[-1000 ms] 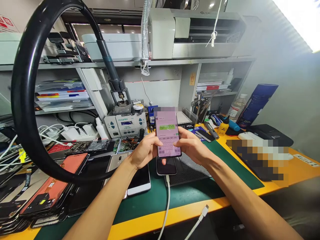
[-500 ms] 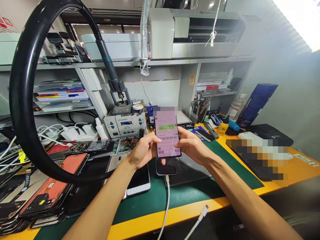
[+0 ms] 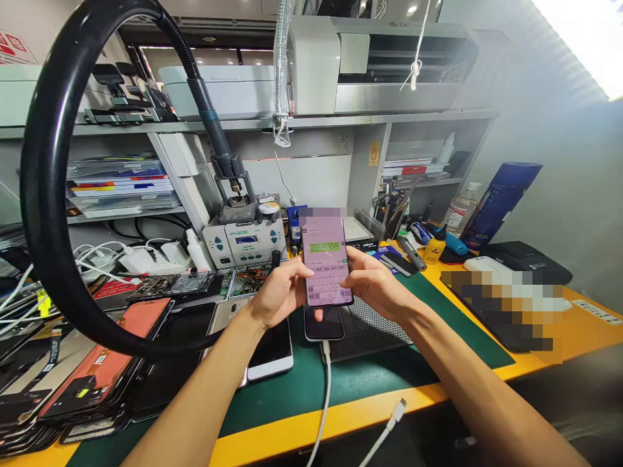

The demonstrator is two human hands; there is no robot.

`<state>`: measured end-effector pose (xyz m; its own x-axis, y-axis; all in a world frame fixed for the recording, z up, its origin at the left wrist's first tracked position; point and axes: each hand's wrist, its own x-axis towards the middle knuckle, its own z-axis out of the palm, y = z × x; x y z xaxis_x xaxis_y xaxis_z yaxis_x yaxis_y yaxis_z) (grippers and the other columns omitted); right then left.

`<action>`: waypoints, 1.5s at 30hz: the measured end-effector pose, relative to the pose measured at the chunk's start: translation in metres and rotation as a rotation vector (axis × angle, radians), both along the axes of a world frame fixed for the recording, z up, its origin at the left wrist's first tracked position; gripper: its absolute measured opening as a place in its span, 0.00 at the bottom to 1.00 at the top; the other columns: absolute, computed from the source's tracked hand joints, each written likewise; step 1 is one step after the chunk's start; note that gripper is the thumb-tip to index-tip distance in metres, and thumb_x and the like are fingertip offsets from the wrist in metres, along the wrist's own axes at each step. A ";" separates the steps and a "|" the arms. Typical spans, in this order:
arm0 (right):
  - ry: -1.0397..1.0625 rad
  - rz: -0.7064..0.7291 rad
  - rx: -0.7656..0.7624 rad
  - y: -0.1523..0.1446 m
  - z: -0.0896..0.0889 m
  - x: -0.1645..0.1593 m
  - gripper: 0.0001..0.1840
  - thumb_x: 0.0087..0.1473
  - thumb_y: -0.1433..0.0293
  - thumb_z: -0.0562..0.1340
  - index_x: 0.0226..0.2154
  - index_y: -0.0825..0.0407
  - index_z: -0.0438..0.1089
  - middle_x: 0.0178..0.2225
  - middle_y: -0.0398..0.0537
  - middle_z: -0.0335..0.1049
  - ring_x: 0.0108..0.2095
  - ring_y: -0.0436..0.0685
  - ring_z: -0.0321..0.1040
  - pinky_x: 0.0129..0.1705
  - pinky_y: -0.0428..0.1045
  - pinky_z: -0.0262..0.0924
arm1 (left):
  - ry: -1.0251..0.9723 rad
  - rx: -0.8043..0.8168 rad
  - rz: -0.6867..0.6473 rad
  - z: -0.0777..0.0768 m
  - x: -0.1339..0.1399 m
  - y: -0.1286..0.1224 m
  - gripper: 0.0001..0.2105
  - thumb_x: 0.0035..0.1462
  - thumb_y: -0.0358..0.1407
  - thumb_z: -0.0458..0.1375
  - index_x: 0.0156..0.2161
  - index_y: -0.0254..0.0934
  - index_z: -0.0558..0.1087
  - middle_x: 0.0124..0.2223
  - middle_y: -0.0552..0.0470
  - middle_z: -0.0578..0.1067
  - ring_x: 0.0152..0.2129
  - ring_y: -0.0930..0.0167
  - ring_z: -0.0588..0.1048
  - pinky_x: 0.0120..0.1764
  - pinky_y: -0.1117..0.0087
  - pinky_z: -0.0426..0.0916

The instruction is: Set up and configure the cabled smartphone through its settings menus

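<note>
A smartphone (image 3: 325, 259) with a chat and an on-screen keyboard lit up is held upright between both hands. My left hand (image 3: 281, 292) grips its left side, thumb over the keyboard. From the right, my right hand (image 3: 379, 285) holds the other edge, its thumb also at the keys. Most of the other fingers are hidden behind the phone; one fingertip shows below it. Under the held phone lies a second phone (image 3: 325, 327), dark-screened, with a white charging cable (image 3: 327, 376) plugged into its lower end.
A green mat (image 3: 272, 402) covers the yellow bench. Phone parts (image 3: 111, 350) are stacked at left, behind a thick black hose (image 3: 43, 194). A soldering station (image 3: 246, 240) stands behind. At right are a yellow bottle (image 3: 435, 248) and a clear bottle (image 3: 461, 211). A loose cable plug (image 3: 396, 412) hangs in front.
Both hands keep their hold on the smartphone in nearly the same place. The row of word suggestions above the keyboard looks different; the view has shifted very slightly.
</note>
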<state>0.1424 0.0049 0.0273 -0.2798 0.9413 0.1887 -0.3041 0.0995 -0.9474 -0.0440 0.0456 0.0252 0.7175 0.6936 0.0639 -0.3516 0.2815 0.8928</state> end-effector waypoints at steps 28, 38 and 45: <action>-0.047 0.082 -0.045 -0.003 0.006 0.007 0.37 0.36 0.81 0.60 0.53 0.52 0.69 0.50 0.51 0.75 0.46 0.60 0.71 0.44 0.52 0.65 | -0.036 0.002 -0.075 -0.003 -0.002 0.004 0.33 0.54 0.28 0.49 0.67 0.32 0.58 0.50 0.35 0.76 0.32 0.58 0.79 0.21 0.60 0.76; -0.047 0.107 -0.052 -0.002 0.005 0.008 0.38 0.36 0.81 0.60 0.54 0.52 0.68 0.52 0.52 0.74 0.48 0.61 0.70 0.44 0.53 0.65 | -0.033 -0.004 -0.072 -0.001 -0.001 0.003 0.31 0.54 0.28 0.49 0.65 0.32 0.60 0.48 0.36 0.77 0.31 0.58 0.78 0.21 0.59 0.75; -0.041 0.104 -0.053 -0.001 0.005 0.008 0.37 0.36 0.81 0.60 0.53 0.52 0.68 0.54 0.52 0.73 0.48 0.61 0.71 0.45 0.53 0.65 | -0.037 0.000 -0.074 -0.002 -0.001 0.003 0.31 0.54 0.28 0.49 0.65 0.31 0.60 0.48 0.36 0.77 0.31 0.58 0.78 0.21 0.59 0.75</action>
<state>0.1505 0.0035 0.0325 -0.3825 0.9154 0.1254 -0.2711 0.0186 -0.9624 -0.0450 0.0485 0.0227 0.7639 0.6389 0.0910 -0.3623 0.3078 0.8798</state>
